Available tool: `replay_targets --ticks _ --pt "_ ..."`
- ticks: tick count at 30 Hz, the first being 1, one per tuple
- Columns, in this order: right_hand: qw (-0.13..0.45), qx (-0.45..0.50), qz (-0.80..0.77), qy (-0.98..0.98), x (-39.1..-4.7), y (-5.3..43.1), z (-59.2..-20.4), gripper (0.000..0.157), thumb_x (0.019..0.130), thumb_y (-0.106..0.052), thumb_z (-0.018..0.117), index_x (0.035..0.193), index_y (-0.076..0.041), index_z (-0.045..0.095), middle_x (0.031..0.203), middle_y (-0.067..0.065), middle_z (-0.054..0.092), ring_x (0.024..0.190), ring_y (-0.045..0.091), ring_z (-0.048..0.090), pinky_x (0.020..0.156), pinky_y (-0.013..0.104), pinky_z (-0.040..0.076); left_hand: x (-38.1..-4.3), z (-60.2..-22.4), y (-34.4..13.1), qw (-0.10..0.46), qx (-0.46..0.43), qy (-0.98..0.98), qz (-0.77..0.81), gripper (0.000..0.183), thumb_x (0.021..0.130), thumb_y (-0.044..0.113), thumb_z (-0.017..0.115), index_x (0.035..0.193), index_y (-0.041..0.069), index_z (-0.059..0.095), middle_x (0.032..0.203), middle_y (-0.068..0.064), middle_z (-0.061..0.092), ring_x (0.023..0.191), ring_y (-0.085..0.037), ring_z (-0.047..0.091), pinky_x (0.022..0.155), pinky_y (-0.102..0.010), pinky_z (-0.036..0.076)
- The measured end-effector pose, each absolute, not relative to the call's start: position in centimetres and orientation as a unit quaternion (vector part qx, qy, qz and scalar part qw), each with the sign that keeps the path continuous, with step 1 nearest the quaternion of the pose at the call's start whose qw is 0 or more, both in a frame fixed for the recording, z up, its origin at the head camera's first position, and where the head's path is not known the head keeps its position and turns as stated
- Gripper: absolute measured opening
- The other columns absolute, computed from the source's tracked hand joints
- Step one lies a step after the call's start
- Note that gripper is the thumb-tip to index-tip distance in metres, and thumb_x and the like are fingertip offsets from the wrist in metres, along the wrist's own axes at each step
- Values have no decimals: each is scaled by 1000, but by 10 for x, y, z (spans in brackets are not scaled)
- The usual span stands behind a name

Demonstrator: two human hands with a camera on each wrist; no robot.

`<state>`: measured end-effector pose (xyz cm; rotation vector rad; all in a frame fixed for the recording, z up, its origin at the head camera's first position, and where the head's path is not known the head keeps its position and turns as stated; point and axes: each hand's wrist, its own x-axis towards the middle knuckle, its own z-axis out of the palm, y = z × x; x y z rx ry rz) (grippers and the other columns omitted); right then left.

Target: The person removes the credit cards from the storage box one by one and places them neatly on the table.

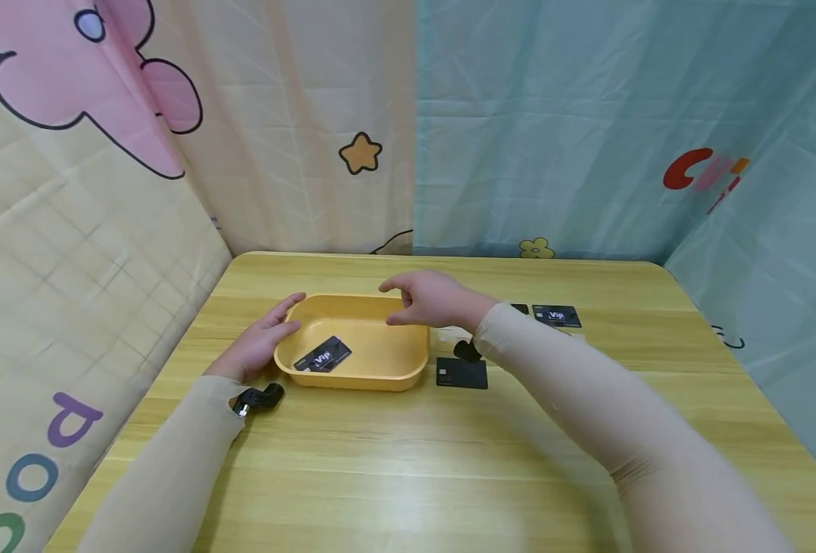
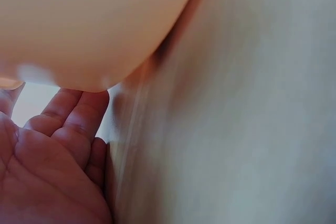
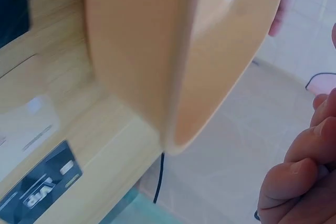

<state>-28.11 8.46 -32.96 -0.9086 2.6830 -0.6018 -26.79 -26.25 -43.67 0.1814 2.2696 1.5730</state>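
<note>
A yellow plastic tray (image 1: pixel 353 380) lies on the table with a black "Vip" card (image 1: pixel 323 355) in its lower left corner. At the tray's left end is my left hand (image 1: pixel 261 342), its fingers extended along the outside and the thumb at the rim. In the left wrist view those fingers (image 2: pixel 86 111) meet the tray's wall (image 2: pixel 94 35). My right hand (image 1: pixel 432 299) hovers over the tray's right end, thumb and forefinger apart, the other fingers bent, nothing between them. Just right of the tray lies a dark card (image 1: pixel 462 373).
Farther right, a black "Vip" card (image 1: pixel 556 316) lies beside another dark card (image 1: pixel 521 308), partly hidden by my right arm. A pale card (image 1: pixel 452 336) is close to the tray's right edge. Curtains (image 1: pixel 539 153) hang behind the wooden table (image 1: pixel 380 461).
</note>
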Motion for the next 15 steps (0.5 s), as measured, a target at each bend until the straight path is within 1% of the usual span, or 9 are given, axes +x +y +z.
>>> replay_targets --ticks 5,8,12,15 --pt "137 -333 -205 910 -288 62 -331 58 96 -35 80 149 -21 61 69 -3 55 63 12 50 61 27 41 -269 -438 -262 188 64 804 561 62 114 32 43 170 39 15 177 -21 -5 149 -46 43 100 -25 56" --pt "145 -347 -205 903 -292 48 -332 57 96 -34 80 149 -23 61 72 -3 56 65 11 50 62 26 42 -269 -438 -263 189 62 803 562 62 115 32 42 170 39 14 177 -22 -3 147 -46 46 98 -24 57" --pt "154 -365 -203 896 -296 28 -337 56 96 -31 79 149 -22 61 78 -2 59 70 12 53 64 25 43 -270 -438 -262 191 56 804 560 61 115 33 42 169 39 15 177 -21 3 145 -44 49 96 -23 57" --pt "169 -374 -198 890 -299 14 -341 57 96 -27 79 150 -22 61 82 -1 61 73 13 54 65 25 44 -270 -437 -262 190 55 808 555 61 114 33 42 169 40 16 177 -21 4 146 -42 49 96 -22 57"
